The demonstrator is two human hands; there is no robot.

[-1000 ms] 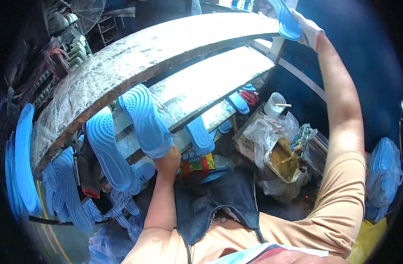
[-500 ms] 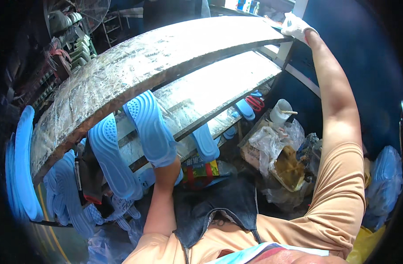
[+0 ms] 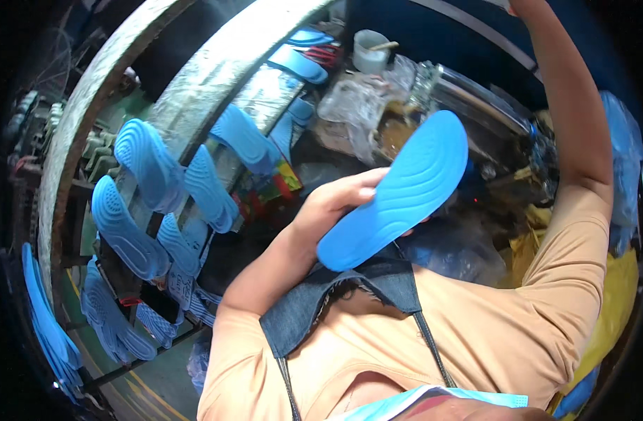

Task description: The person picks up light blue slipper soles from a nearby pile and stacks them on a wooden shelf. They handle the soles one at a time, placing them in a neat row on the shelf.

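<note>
Gripping a blue insole [image 3: 399, 194] before the chest, the left hand [image 3: 341, 193] of a worker in a tan shirt [image 3: 490, 309] has its fingers clamped around the piece, thumb over the near edge and fingertips just showing at the far one. The ridged insole lies tilted above a dark apron [image 3: 293, 324]. Only a sliver of the right hand [image 3: 502, 3] shows at the top edge; whether its fingers are together or apart cannot be told. Beyond, a white cup [image 3: 368, 59] contains a pale stick [image 3: 385, 45], near crumpled clear plastic [image 3: 349, 109]. At right hangs a bluish plastic bag [image 3: 622, 154], its contents unclear. Other insoles [image 3: 128, 228] line the shelves [image 3: 216, 56] at left.
</note>
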